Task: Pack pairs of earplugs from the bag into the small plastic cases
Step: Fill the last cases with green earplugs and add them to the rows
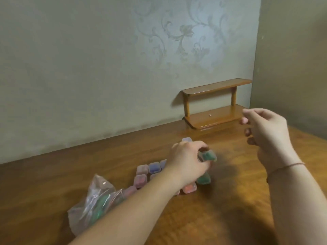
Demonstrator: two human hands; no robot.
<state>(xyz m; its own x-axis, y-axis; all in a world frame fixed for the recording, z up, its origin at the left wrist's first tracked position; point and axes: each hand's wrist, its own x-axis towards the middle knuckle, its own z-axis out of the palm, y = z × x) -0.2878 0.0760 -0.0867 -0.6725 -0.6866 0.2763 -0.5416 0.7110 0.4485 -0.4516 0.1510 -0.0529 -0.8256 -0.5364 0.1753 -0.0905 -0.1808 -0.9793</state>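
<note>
head view: left hand [187,161] grips a green case [208,155]; right hand [265,137] hovers, loosely curled, empty.

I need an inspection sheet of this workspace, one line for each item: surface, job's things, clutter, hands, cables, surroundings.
Surface: brown wooden table.
Job's things: plastic bag at near left, coloured pieces inside; small cases grouped on the table beyond it, colours inside; green-filled case held above them.
Clutter: nothing seen.
Hands: left hand grips the green-filled case; right hand raised, fingers loosely curled, holds nothing.
Cables: nothing seen.
Surroundings: patterned wall; small wooden shelf in the far corner.
</note>
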